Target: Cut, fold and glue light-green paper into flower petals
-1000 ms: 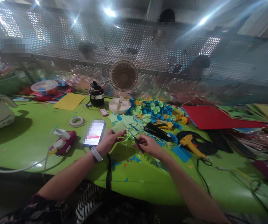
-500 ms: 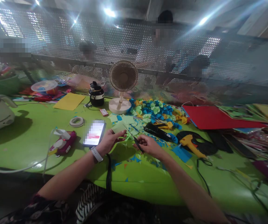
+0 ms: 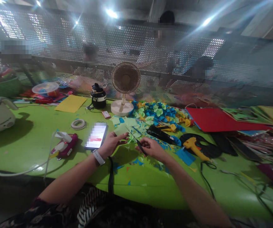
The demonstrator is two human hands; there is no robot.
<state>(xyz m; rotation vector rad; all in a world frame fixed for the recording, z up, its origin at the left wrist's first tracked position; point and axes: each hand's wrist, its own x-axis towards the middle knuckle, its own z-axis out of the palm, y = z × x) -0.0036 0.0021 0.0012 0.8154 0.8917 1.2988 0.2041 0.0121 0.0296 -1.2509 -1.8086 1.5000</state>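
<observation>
My right hand is closed round the dark handles of a pair of scissors, whose thin blades point up and left towards my other hand. Between the thumb and fingers of my left hand is a pale green piece of paper, its edge by the scissor tips. Small green and blue paper scraps lie on the table beneath and around both hands. Left of my left wrist rests a phone with its screen lit. Behind the hands sits a heap of folded paper flowers in blue, green and yellow.
A small fan and a black bottle stand at the back. To the right lie a black stapler, a yellow glue gun and red card. A tape roll and a plugged power strip are at left.
My hands, the paper and the scissors stay practically still. Beyond the perforated screen, a person's head shifts slightly to the left.
</observation>
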